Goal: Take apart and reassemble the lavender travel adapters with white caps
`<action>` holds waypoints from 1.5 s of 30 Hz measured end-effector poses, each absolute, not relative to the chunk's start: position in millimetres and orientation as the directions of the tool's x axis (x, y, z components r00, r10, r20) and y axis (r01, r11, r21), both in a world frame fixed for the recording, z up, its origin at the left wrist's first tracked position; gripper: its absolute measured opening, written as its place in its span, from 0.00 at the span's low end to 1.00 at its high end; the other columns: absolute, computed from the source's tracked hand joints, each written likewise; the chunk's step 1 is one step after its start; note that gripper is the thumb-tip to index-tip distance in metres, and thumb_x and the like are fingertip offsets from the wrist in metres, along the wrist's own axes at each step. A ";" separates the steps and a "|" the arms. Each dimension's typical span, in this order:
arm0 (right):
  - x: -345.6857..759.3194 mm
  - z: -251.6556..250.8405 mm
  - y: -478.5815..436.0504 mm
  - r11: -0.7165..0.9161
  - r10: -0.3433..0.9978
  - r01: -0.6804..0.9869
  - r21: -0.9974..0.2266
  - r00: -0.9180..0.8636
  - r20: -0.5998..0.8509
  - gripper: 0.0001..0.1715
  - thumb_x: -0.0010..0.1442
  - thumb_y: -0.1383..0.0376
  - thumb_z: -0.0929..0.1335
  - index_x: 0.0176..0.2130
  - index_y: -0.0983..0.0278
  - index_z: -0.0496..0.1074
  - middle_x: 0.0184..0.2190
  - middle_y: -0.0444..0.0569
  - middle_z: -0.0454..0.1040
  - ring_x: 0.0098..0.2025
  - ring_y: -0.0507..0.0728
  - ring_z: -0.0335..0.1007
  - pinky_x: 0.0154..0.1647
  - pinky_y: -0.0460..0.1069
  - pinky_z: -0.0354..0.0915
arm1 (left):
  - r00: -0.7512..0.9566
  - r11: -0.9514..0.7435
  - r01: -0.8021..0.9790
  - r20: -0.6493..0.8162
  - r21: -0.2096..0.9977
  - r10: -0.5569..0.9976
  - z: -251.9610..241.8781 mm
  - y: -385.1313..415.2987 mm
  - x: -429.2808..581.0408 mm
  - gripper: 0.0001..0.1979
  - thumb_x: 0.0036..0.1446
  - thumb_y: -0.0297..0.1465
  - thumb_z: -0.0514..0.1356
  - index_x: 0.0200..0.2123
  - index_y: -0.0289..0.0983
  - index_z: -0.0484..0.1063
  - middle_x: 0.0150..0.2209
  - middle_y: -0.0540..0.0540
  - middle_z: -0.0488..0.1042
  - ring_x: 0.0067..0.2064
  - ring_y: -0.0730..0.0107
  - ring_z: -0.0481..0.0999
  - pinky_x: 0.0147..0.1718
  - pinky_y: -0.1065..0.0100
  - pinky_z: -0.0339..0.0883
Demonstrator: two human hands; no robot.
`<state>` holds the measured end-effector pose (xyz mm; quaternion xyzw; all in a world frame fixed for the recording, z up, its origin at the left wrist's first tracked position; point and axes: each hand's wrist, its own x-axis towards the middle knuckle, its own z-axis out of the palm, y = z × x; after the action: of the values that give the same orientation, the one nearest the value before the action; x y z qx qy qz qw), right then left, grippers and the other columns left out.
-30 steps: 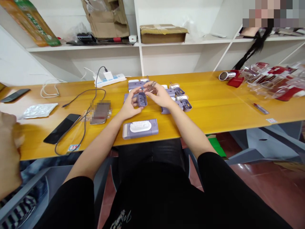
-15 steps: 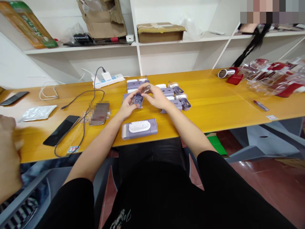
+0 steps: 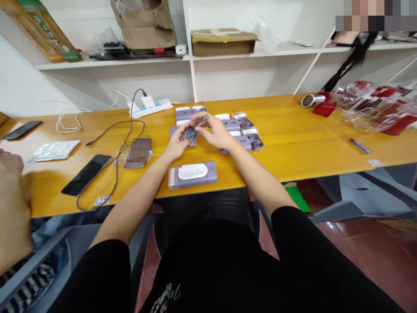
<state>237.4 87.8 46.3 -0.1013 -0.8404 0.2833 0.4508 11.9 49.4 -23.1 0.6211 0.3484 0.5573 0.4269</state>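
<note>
Purple plastic forms the casing (image 3: 192,134) that we hold in our left hand (image 3: 177,145), fingers and thumb curled narrowly round it. Its hollow side faces us, and its long axis runs from the near edge towards the far edge, the far end leaning right. We hold it above the middle of the surface (image 3: 280,152). Our right hand (image 3: 215,132) bends in from the right, fingertips at the casing; a clear ridged piece (image 3: 204,118) shows at its fingers, but we cannot tell how firmly it is gripped.

By the near edge, towards the left corner, we read what looks like "39" on a label (image 3: 102,200); the tag (image 3: 374,162) by the right part of that edge is too small for us to read.

Our hands partly block more purple parts (image 3: 239,143) behind them. Nearer us, a purple device (image 3: 211,173) with a white bristled pad (image 3: 192,171) lies lengthwise along the near edge. A black phone (image 3: 86,174) and a power strip (image 3: 153,109) lie to the left.
</note>
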 end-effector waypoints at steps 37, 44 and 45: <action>234.8 44.7 83.8 0.816 0.447 -0.012 -0.578 -0.622 0.643 0.25 0.75 0.67 0.64 0.67 0.60 0.73 0.61 0.57 0.84 0.63 0.67 0.82 0.72 0.68 0.77 | 0.108 -0.240 -0.082 0.248 0.967 0.963 -17.8 44.1 16.7 0.45 0.51 0.30 0.69 0.74 0.50 0.73 0.76 0.41 0.75 0.60 0.47 0.88 0.43 0.59 0.88; 235.3 46.2 84.9 0.808 0.460 -0.027 -0.589 -0.596 0.658 0.22 0.74 0.63 0.67 0.64 0.60 0.74 0.61 0.57 0.84 0.63 0.67 0.81 0.73 0.68 0.76 | 0.150 -0.183 -0.144 0.204 0.972 0.967 -15.7 43.7 16.4 0.48 0.48 0.28 0.65 0.76 0.51 0.72 0.75 0.43 0.77 0.54 0.54 0.91 0.40 0.63 0.87; 234.9 45.6 85.3 0.796 0.468 -0.041 -0.604 -0.592 0.656 0.21 0.74 0.62 0.67 0.64 0.59 0.74 0.60 0.57 0.84 0.63 0.67 0.82 0.73 0.68 0.76 | 0.138 -0.175 -0.148 0.195 0.973 0.971 -14.6 43.0 17.1 0.48 0.48 0.28 0.65 0.75 0.51 0.73 0.75 0.44 0.77 0.54 0.54 0.91 0.39 0.64 0.86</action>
<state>234.9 85.3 45.6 -0.1267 -0.8427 0.2933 0.4333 17.1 43.0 -14.6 0.5461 0.3765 0.5377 0.5205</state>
